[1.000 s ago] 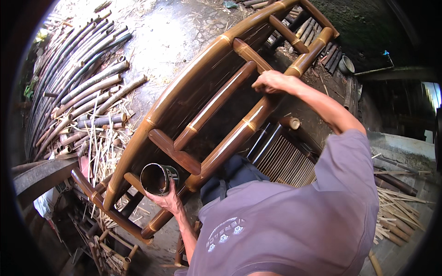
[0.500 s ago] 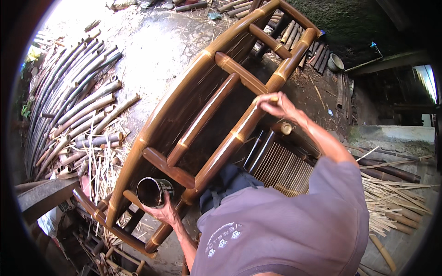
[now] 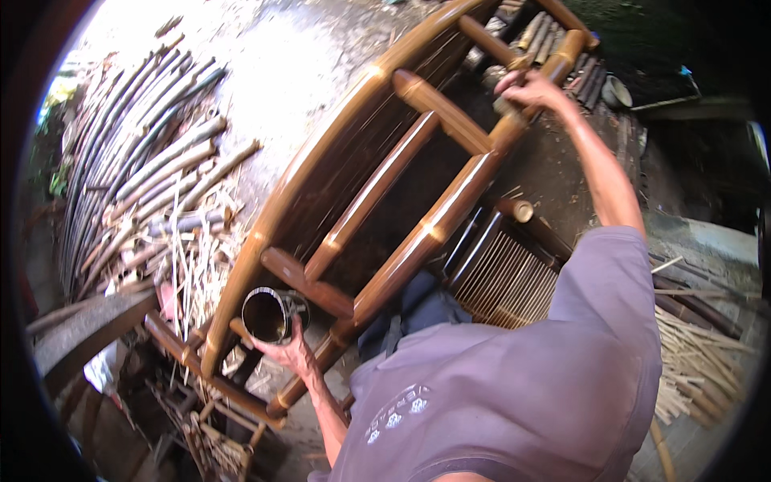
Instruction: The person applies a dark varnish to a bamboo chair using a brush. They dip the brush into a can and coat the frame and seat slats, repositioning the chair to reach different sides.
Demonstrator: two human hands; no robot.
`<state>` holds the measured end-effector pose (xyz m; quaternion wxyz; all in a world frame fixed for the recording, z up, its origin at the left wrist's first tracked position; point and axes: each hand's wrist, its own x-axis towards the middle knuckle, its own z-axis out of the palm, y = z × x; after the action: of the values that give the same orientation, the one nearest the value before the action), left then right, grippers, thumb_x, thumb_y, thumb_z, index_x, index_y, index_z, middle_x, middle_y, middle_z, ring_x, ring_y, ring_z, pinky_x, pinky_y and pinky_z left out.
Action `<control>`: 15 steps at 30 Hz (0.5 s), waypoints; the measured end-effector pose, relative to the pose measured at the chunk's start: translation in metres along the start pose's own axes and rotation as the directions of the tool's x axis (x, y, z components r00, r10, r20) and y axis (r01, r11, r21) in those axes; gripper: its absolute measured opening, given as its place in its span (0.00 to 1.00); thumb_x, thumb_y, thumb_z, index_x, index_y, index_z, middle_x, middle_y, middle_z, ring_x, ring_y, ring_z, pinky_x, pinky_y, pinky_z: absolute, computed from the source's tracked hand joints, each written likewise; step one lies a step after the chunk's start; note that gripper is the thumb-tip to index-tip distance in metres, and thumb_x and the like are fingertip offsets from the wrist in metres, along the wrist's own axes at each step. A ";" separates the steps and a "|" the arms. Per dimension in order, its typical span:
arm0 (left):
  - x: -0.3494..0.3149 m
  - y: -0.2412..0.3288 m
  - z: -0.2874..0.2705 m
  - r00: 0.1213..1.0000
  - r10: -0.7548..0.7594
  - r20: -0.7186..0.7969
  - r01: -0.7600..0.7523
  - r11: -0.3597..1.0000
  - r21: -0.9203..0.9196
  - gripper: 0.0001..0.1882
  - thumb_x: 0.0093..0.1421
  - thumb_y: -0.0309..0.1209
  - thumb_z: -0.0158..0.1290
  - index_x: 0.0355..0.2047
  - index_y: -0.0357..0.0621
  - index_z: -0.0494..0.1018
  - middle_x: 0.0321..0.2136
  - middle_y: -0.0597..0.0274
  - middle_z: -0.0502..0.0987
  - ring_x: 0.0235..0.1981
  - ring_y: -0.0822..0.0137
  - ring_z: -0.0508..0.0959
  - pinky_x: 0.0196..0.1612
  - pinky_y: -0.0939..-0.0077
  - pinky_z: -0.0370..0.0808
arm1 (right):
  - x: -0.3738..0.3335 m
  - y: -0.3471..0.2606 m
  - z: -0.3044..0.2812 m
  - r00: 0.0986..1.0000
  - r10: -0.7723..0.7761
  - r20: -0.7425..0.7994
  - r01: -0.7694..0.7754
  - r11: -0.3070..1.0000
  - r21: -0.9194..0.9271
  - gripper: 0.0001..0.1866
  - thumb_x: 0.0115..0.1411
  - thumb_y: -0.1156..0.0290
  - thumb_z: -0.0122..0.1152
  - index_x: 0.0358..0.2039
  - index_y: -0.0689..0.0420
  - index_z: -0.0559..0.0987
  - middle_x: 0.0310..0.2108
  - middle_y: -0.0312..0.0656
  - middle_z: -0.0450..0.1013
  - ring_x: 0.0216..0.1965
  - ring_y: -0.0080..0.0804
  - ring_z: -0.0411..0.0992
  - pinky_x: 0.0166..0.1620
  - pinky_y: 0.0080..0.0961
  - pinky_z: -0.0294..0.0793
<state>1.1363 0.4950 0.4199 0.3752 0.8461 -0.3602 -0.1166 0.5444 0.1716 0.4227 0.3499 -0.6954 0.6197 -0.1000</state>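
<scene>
Head view: left hand [image 3: 289, 350], fingers wrapped round the side of an open-topped can [image 3: 269, 316]; right hand [image 3: 533, 91], fingers curled, any held thing too blurred to tell; bamboo frame [image 3: 434, 231], directly beneath the right grip and beside the left

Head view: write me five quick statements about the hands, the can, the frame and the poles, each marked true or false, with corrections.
1. The left hand holds the can. True.
2. The can's mouth is closed by a lid. False: it is open.
3. The right hand is at the brown bamboo frame. True.
4. The long poles lie to the right of the frame. False: they lie to its left.
5. Both hands are on the can. False: only the left hand is.
</scene>
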 end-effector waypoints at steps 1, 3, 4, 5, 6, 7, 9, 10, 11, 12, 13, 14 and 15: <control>0.003 -0.006 0.000 1.000 -0.015 -0.012 0.015 1.000 0.019 0.52 0.43 0.26 0.71 0.64 0.37 0.53 0.58 0.50 0.65 0.57 0.58 0.69 0.61 0.63 0.65 | -0.004 0.021 0.001 0.981 -0.068 -0.181 0.038 0.986 -0.160 0.10 0.58 0.73 0.55 0.38 0.53 0.81 0.34 0.38 0.79 0.38 0.30 0.77 0.43 0.27 0.75; 0.004 -0.014 -0.005 0.997 0.045 -0.067 -0.038 0.995 0.091 0.52 0.42 0.30 0.72 0.64 0.38 0.54 0.57 0.50 0.67 0.56 0.57 0.70 0.60 0.62 0.65 | -0.022 0.036 0.015 0.942 -0.040 -0.332 -0.114 0.895 -0.431 0.10 0.58 0.76 0.52 0.38 0.56 0.80 0.32 0.44 0.80 0.33 0.34 0.79 0.39 0.29 0.77; 0.001 -0.019 -0.013 0.996 0.011 -0.092 0.003 0.989 0.149 0.52 0.42 0.32 0.72 0.63 0.39 0.55 0.56 0.49 0.68 0.55 0.57 0.71 0.60 0.61 0.66 | -0.044 0.009 0.044 0.930 0.001 -0.367 -0.105 0.959 -0.262 0.10 0.58 0.75 0.52 0.37 0.57 0.81 0.31 0.43 0.80 0.32 0.32 0.79 0.38 0.28 0.77; 0.001 -0.020 -0.015 0.994 -0.015 -0.104 0.035 0.981 0.190 0.52 0.41 0.34 0.73 0.63 0.39 0.56 0.55 0.49 0.69 0.55 0.56 0.71 0.59 0.61 0.66 | -0.074 0.001 0.089 0.825 -0.191 -0.531 0.100 0.975 -0.196 0.11 0.59 0.73 0.52 0.36 0.59 0.82 0.31 0.44 0.80 0.31 0.30 0.79 0.36 0.28 0.77; -0.001 -0.018 -0.018 0.993 0.001 -0.114 0.014 0.991 0.132 0.51 0.41 0.36 0.73 0.62 0.40 0.57 0.54 0.49 0.71 0.54 0.55 0.72 0.58 0.60 0.67 | -0.105 -0.054 0.119 0.903 -0.068 -0.425 0.055 0.998 -0.042 0.11 0.59 0.73 0.52 0.35 0.59 0.82 0.30 0.45 0.80 0.31 0.28 0.78 0.35 0.26 0.76; -0.002 -0.020 -0.020 0.993 0.020 -0.113 -0.007 0.993 0.117 0.50 0.42 0.35 0.73 0.62 0.41 0.57 0.53 0.50 0.71 0.53 0.56 0.73 0.58 0.61 0.67 | -0.134 -0.105 0.148 0.936 0.023 -0.351 -0.042 0.998 -0.045 0.11 0.58 0.73 0.52 0.35 0.58 0.82 0.31 0.45 0.80 0.32 0.32 0.78 0.36 0.29 0.77; 0.000 -0.037 -0.024 0.993 0.001 -0.120 0.014 0.993 0.117 0.49 0.43 0.34 0.72 0.62 0.39 0.56 0.54 0.50 0.70 0.53 0.57 0.72 0.58 0.61 0.67 | -0.184 -0.161 0.216 0.958 -0.171 -0.230 0.190 0.980 0.063 0.08 0.52 0.79 0.58 0.32 0.55 0.81 0.37 0.45 0.79 0.39 0.41 0.78 0.41 0.33 0.79; 0.000 -0.034 -0.024 0.992 0.003 -0.129 0.014 0.990 0.137 0.49 0.44 0.33 0.71 0.62 0.37 0.55 0.55 0.49 0.69 0.53 0.59 0.72 0.58 0.62 0.67 | -0.201 -0.187 0.246 0.922 -0.296 -0.250 0.334 0.934 0.125 0.09 0.51 0.81 0.58 0.32 0.56 0.81 0.37 0.43 0.78 0.37 0.40 0.78 0.41 0.32 0.79; 0.002 -0.043 -0.026 0.993 -0.019 -0.120 0.027 0.998 0.065 0.49 0.45 0.34 0.71 0.62 0.34 0.54 0.56 0.48 0.67 0.53 0.58 0.71 0.58 0.63 0.67 | -0.214 -0.199 0.268 0.962 -0.262 -0.074 0.268 0.866 0.422 0.07 0.53 0.78 0.58 0.33 0.57 0.81 0.35 0.42 0.79 0.37 0.37 0.78 0.40 0.28 0.78; 0.004 -0.044 -0.028 0.994 -0.037 -0.100 0.037 0.999 0.005 0.50 0.45 0.35 0.71 0.63 0.34 0.54 0.56 0.48 0.67 0.54 0.57 0.71 0.59 0.63 0.67 | -0.216 -0.203 0.274 0.961 -0.270 -0.054 0.263 0.842 0.470 0.07 0.54 0.76 0.57 0.34 0.57 0.81 0.34 0.42 0.79 0.37 0.36 0.78 0.39 0.27 0.78; 0.007 -0.048 -0.031 0.996 -0.046 -0.079 0.042 0.997 -0.057 0.52 0.44 0.36 0.72 0.63 0.34 0.53 0.56 0.48 0.67 0.54 0.57 0.70 0.59 0.63 0.66 | -0.213 -0.207 0.276 0.959 -0.280 -0.040 0.260 0.816 0.517 0.07 0.56 0.75 0.57 0.35 0.57 0.81 0.33 0.42 0.79 0.36 0.35 0.79 0.38 0.26 0.77; 0.005 -0.062 -0.041 0.993 -0.026 -0.113 0.035 0.997 0.075 0.53 0.43 0.39 0.73 0.63 0.34 0.53 0.56 0.48 0.67 0.55 0.57 0.70 0.59 0.63 0.66 | -0.205 -0.204 0.262 0.981 -0.182 -0.060 0.190 0.878 0.439 0.08 0.57 0.73 0.56 0.36 0.57 0.80 0.32 0.42 0.78 0.34 0.34 0.78 0.36 0.25 0.76; 0.005 -0.066 -0.051 0.995 0.001 -0.102 0.005 0.998 0.055 0.54 0.42 0.39 0.73 0.63 0.35 0.54 0.56 0.48 0.67 0.55 0.58 0.70 0.60 0.63 0.66 | -0.192 -0.199 0.234 0.993 -0.085 -0.083 0.109 0.930 0.350 0.08 0.58 0.72 0.55 0.37 0.57 0.80 0.31 0.41 0.78 0.33 0.33 0.78 0.35 0.25 0.75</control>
<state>1.1980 0.5501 0.4084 0.3694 0.8614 -0.3428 -0.0635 0.7952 0.4328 0.4283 0.4432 -0.6470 0.5679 -0.2502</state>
